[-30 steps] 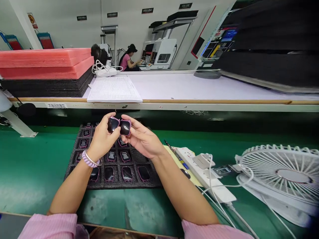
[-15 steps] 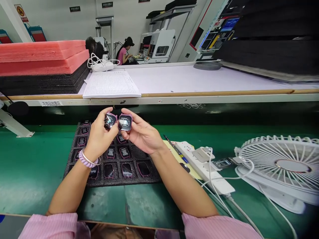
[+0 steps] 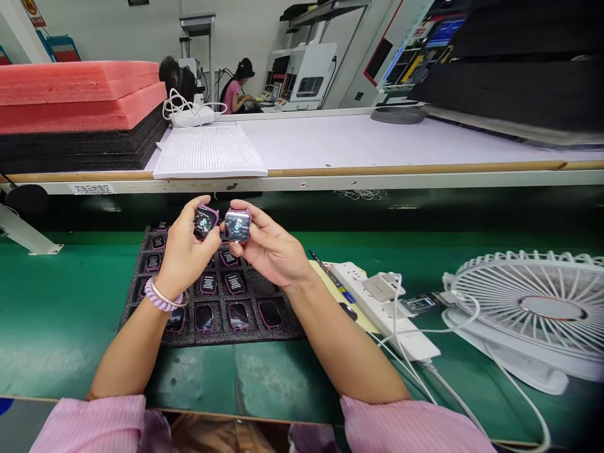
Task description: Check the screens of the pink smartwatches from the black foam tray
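Observation:
My left hand (image 3: 185,248) is closed on a purple-rimmed smartwatch body (image 3: 204,222) with a lit dial on its dark screen. Just to the right, my right hand (image 3: 274,250) grips a second smartwatch body (image 3: 237,226) by its edges, its face turned up and shining with reflected light. Neither watch has a strap in view. Both are held above a black foam tray (image 3: 221,338) whose compartments contain several similar watches, some with white text on their screens and others dark. My hands and wrists hide part of the tray.
Right of the tray lie a yellow pad (image 3: 325,272), a pen (image 3: 346,294) and a white power strip (image 3: 377,308) with cables. A white fan (image 3: 552,308) stands farther right. The shelf ahead carries paper sheets (image 3: 210,154) and stacked red foam (image 3: 80,94). People sit beyond it.
My view has tipped slightly downward. The left watch has come slightly away from the right one, and the right watch's screen now shows a dial under the glare. Both stay in my hands.

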The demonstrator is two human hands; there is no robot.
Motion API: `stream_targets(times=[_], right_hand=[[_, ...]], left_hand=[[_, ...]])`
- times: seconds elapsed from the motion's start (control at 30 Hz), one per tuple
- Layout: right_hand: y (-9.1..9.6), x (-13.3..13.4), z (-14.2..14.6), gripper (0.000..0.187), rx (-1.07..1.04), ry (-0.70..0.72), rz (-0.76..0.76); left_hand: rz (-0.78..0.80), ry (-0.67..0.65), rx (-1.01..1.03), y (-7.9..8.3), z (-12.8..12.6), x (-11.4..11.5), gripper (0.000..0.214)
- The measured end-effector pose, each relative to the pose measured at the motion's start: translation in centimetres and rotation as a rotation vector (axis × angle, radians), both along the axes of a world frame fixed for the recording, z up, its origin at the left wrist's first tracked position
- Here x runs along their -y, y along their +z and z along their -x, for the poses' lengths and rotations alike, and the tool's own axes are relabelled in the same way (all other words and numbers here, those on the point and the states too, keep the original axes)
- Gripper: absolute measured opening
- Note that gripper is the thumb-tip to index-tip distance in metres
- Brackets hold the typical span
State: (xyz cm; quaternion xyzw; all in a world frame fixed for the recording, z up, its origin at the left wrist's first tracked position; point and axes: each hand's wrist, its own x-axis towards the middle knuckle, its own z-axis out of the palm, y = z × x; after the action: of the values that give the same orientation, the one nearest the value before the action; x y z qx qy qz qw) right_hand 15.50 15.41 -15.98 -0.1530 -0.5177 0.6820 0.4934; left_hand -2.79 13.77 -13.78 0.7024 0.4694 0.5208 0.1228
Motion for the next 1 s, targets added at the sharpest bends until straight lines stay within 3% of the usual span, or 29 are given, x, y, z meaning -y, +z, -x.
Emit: stream_targets(times=[0.37,0.8,1.0], right_hand=[[0.08,0.20,-0.03,0.041,-0.044,0.052,-0.003],[0.51,0.46,0.05,0.040,0.027,-0.035,-0.022],[0.41,0.36,0.12,0.040,-0.064,0.014,-0.026]], left_hand=[[0.008,-0.003,0.032,0.09,-0.13,-0.01,0.048],[0.005,0.026,0.036,0.06,-0.28,-0.07,0.047],[0.014,0.018,0.068,0.15,-0.40,-0.03,0.048]])
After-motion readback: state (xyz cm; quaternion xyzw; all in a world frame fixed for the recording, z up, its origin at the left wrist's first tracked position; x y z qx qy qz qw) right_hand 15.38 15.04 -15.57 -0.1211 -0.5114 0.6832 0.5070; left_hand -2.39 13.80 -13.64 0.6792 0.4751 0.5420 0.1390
